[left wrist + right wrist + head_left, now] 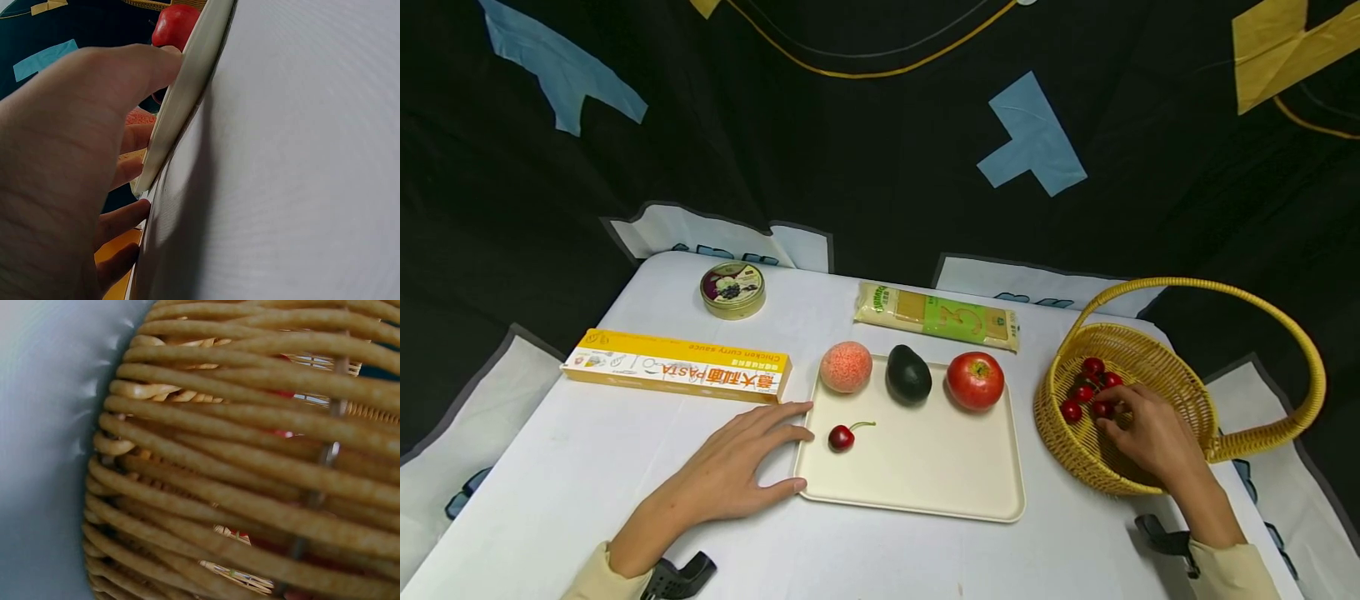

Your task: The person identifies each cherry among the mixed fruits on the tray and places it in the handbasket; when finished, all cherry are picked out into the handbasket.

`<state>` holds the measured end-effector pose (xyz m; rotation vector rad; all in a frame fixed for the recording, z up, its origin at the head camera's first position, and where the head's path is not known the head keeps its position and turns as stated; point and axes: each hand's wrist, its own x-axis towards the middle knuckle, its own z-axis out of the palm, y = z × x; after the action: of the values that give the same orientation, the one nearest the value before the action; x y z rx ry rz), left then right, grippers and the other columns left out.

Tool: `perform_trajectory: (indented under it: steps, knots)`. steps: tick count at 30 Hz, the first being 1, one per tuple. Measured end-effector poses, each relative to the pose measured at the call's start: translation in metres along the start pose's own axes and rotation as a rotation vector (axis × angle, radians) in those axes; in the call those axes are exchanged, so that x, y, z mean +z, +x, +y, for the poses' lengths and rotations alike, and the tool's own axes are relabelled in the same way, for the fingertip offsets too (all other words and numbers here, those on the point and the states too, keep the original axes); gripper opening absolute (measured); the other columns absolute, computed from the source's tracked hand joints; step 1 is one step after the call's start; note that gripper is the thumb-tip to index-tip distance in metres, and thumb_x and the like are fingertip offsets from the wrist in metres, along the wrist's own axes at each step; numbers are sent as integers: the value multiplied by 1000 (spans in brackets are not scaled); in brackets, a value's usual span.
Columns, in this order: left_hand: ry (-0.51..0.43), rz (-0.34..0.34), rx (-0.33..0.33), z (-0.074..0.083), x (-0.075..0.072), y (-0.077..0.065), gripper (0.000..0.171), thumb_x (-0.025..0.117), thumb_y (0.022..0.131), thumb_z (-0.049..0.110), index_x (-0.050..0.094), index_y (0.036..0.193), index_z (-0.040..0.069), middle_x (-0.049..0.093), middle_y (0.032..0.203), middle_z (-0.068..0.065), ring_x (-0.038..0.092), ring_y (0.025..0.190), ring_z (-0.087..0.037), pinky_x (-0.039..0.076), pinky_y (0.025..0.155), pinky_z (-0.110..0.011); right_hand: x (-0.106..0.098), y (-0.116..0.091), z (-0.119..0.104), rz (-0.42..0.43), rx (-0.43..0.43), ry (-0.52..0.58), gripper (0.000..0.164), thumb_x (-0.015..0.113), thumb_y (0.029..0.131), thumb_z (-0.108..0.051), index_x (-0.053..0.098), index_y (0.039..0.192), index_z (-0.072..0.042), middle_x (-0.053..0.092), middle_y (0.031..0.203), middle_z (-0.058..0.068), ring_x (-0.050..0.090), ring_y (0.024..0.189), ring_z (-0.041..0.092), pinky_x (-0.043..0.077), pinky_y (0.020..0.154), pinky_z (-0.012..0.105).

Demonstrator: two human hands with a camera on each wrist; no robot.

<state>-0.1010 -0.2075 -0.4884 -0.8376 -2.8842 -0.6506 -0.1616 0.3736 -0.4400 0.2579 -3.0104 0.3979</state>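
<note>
My left hand (741,462) lies with fingers spread at the left edge of a cream tray (925,492). Its thumb touches the tray's rim in the left wrist view. On the tray are a peach (846,367), an avocado (908,375), a red apple (975,381) and a stemmed cherry (841,438). My right hand (1153,433) reaches into a yellow wicker basket (1075,458), thumb and fingertips pinching a cherry (1102,409). Several other cherries (1093,367) lie beside it. Only the woven basket wall (250,425) fills the right wrist view, hiding that hand.
A yellow-and-white pasta box (677,365) lies left of the tray, with a round tin (733,290) behind it. Behind the tray is a noodle packet (937,317). The basket's tall handle (1292,325) arches out to the right. A black curtain (850,150) hangs behind the table.
</note>
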Motion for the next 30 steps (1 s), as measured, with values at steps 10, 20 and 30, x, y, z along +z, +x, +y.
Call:
perform_trajectory:
  steps: [10,20,30]
  knots:
    - [-8,8,4,-1,0,1,52,84,88,55,72,132,31,47,166,5,47,151,-28,42,120,-56,0,0,-1,36,5,-2,39,92,84,-13,75,118,-4,68,104,21,66,88,37,59,68,54]
    - [-10,16,11,1,1,0,53,85,87,54,72,132,30,48,166,5,48,150,-28,43,120,-55,-7,-1,-17,99,33,5,41,90,88,-16,74,122,-1,69,118,28,68,92,42,59,70,57]
    - [-12,6,-4,1,0,-1,53,85,87,53,72,132,30,47,166,5,48,150,-28,42,120,-56,-13,6,-50,146,-42,35,49,92,85,-16,73,128,-4,69,123,25,69,97,42,61,75,62]
